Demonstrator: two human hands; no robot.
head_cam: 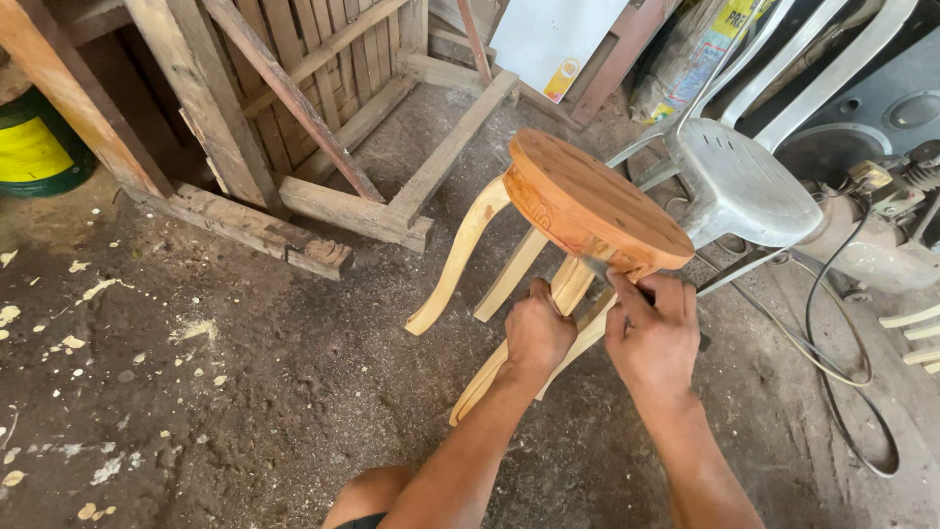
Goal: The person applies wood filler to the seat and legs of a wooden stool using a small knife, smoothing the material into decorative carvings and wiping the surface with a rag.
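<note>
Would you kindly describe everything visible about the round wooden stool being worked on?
The wooden stool has a round, reddish-brown seat with a grooved rim, and paler curved legs of bare wood. It is tipped over, seat toward the metal chair, legs slanting down to the dusty floor. The left hand grips one leg; the right hand presses a small tool under the seat's rim.

One round-topped wooden stool [587, 211], tilted, three pale curved legs showing; two hands on it, the left hand [537, 331] and the right hand [654, 338]. One white plastic chair [744, 181] far right, one green-and-yellow drum [34, 147] far left. One black cable [832, 343] loops near right.
</note>
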